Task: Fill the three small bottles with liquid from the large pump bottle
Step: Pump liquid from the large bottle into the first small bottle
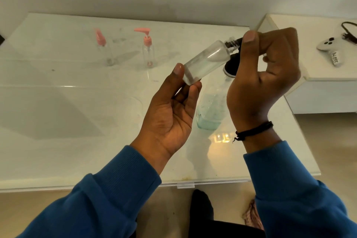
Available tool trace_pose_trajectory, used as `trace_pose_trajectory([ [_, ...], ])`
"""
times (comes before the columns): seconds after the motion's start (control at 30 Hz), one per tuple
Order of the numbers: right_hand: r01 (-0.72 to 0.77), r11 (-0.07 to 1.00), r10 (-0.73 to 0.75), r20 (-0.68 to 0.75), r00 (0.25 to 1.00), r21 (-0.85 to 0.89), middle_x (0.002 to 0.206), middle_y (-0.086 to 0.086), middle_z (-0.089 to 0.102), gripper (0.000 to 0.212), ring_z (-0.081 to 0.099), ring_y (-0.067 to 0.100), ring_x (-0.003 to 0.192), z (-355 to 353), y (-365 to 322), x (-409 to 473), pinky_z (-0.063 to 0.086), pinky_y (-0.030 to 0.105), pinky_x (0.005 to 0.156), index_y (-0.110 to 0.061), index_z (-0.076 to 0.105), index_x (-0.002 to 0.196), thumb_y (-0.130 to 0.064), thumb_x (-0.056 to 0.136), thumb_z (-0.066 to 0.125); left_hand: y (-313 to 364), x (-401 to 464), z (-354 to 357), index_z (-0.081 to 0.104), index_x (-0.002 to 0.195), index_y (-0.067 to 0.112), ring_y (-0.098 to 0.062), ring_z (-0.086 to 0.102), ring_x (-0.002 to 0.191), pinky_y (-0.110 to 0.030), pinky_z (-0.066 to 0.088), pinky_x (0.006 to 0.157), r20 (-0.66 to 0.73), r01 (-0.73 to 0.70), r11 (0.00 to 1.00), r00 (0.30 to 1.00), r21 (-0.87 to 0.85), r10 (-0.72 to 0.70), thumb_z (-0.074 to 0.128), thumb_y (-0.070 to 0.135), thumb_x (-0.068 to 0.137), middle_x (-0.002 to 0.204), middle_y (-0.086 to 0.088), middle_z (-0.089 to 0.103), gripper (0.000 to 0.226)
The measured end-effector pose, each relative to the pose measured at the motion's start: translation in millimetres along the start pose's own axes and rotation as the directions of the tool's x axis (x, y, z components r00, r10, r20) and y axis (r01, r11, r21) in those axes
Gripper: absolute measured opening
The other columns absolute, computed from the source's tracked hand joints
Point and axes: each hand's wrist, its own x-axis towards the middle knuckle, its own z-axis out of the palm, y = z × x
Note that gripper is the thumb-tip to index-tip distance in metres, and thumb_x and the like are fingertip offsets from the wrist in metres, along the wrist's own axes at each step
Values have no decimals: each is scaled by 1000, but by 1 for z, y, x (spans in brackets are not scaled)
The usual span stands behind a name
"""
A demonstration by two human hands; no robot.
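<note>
Left hand [173, 102] palm-up, pinching tilted small bottle [206, 60] base — right hand [270, 69] raised, pinching black nozzle [236, 41] into neck.

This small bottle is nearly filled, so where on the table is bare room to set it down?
Free: the wide table surface left of the left hand, in front of the two pink-capped bottles. Crowded: around the big pump bottle under the right hand, which pinches the nozzle at the small bottle.
</note>
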Motion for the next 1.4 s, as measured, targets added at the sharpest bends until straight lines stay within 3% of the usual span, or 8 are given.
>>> trace_pose_trajectory([
  [0.1,-2,1000,2,18,1000,3,67,15,54,30,46,26,69,0,0,1,37,38,62,-2,60,66,-4,97,61,0,0,0,66,128,4,-18,72,82,-21,61,65,-10,-5,1000,1000,0,5,79,22,68,111,-16,72,64],
  [0.27,0,1000,0,-11,1000,-15,64,18,53,34,45,28,65,0,-1,7,34,30,63,2,58,63,-8,95,61,0,0,1,67,123,4,-18,72,79,-20,60,60,2,-1,1000,1000,-1,1,77,21,71,104,-16,73,56],
  [0.47,-32,999,32,7,999,-1,67,13,53,32,46,26,68,-1,2,0,37,41,61,-2,58,65,-7,96,61,-1,0,-1,68,123,5,-19,72,84,-22,61,63,-18,9,1000,1000,-5,-9,79,21,67,111,-17,73,59],
  [0.67,-18,1000,18,-5,1000,1,65,17,53,33,46,26,67,-2,0,5,35,33,63,0,57,64,-8,96,61,-1,1,-1,66,128,5,-18,72,83,-21,61,65,-12,7,1000,1000,-4,-7,80,21,66,111,-16,72,65],
  [0.77,-27,1000,27,16,1000,12,67,14,54,31,45,21,70,0,0,-2,37,36,63,-1,59,66,-6,97,60,-1,1,-2,66,128,5,-18,72,81,-21,60,62,-26,7,1000,1000,-12,-8,80,21,66,112,-16,72,66],
  [0.97,4,1000,-4,-1,1000,-7,65,17,53,33,46,31,66,-2,2,8,36,38,62,1,59,64,-7,96,62,-1,1,0,65,130,6,-18,72,82,-20,60,63,-5,11,1000,1000,-1,-11,80,21,66,111,-16,72,68],
  [1.17,-32,999,31,15,999,15,67,14,52,32,45,23,69,-1,3,0,37,41,62,-1,58,65,-6,97,61,-1,0,-1,66,127,5,-18,72,81,-21,61,62,-11,17,1000,1000,-15,-18,79,21,67,111,-17,72,63],
  [1.4,-23,1000,23,13,1000,7,66,18,53,33,46,26,68,0,1,1,36,34,62,1,58,64,-7,97,61,-1,1,-2,66,129,5,-18,72,82,-20,61,67,-12,13,1000,1000,-12,-13,79,22,68,111,-17,72,65],
])
